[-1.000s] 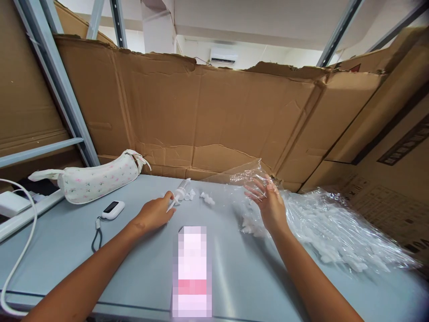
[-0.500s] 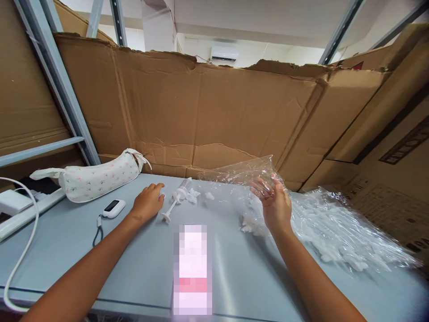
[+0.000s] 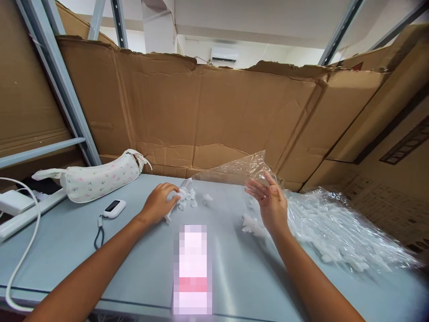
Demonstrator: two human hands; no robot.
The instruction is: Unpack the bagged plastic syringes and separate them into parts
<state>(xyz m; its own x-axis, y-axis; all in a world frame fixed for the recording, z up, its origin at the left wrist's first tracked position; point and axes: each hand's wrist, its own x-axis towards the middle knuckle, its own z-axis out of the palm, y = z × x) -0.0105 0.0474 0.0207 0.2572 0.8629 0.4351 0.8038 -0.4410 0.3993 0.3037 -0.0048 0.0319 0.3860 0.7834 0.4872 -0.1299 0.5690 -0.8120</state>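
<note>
My left hand reaches over a white plastic syringe-like piece and hides part of its shaft. Its fingers are bent but apart, at the near side of several small white caps. A ribbed, translucent barrel end shows just beyond the fingertips. My right hand holds up a clear plastic bag, with the film draped around its fingers. Beneath and beside that hand, small white plastic parts lie under or in the film; which of the two I cannot tell.
A large clear bag of white parts lies at right. A blurred-out pinkish block stands in front. A floral pouch, small white device with strap, power strip and cable are left. Cardboard walls the back.
My left hand has moved right, over the syringe-like piece, and more small white caps now show beside it. My right hand and the bag film have shifted slightly left.
</note>
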